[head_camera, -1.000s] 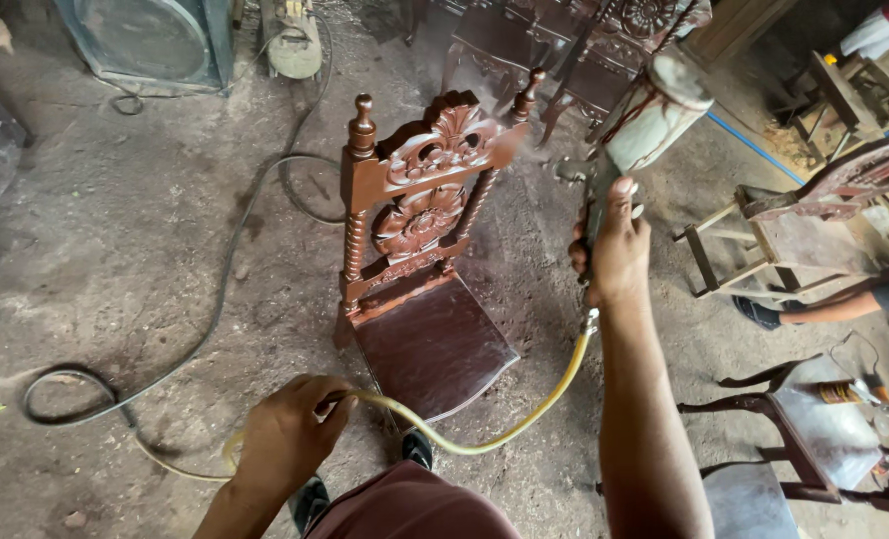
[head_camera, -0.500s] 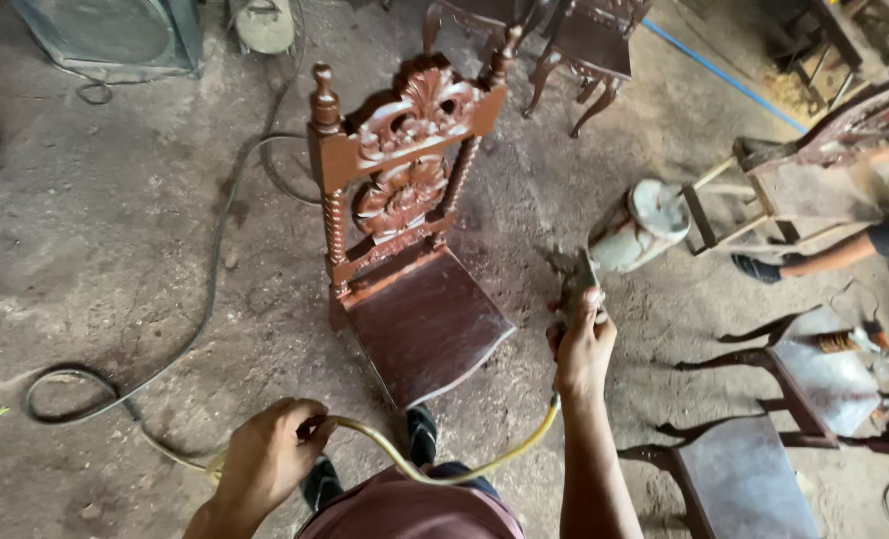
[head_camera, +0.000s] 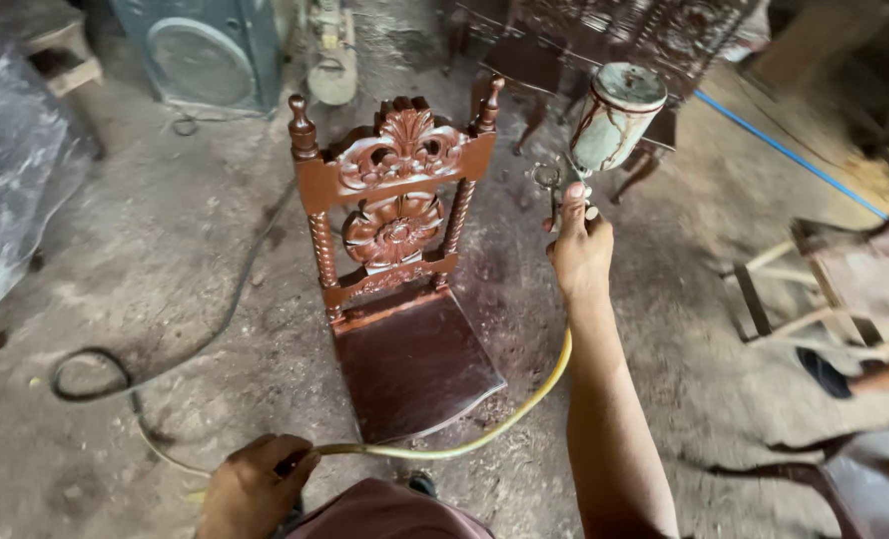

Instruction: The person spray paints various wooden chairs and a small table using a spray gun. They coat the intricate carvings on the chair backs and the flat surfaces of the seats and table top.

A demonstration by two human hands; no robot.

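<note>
A carved, red-brown wooden chair (head_camera: 396, 260) stands on the dirt floor in front of me, its seat glossy. My right hand (head_camera: 580, 250) grips a spray gun (head_camera: 604, 130) with a stained metal cup on top, held upright to the right of the chair's backrest. A yellow hose (head_camera: 504, 424) runs from the gun down past the seat to my left hand (head_camera: 255, 487), which is closed around it near the bottom edge.
A black cable (head_camera: 155, 364) loops across the floor on the left. A grey compressor-like unit (head_camera: 210, 55) stands at the back, more dark chairs (head_camera: 584, 40) behind. Wooden frames (head_camera: 834, 289) and another person's foot (head_camera: 829, 374) are at right.
My right hand has lifted the spray gun from low beside the seat up to backrest height. The view has shifted, and my left hand keeps its hold on the hose.
</note>
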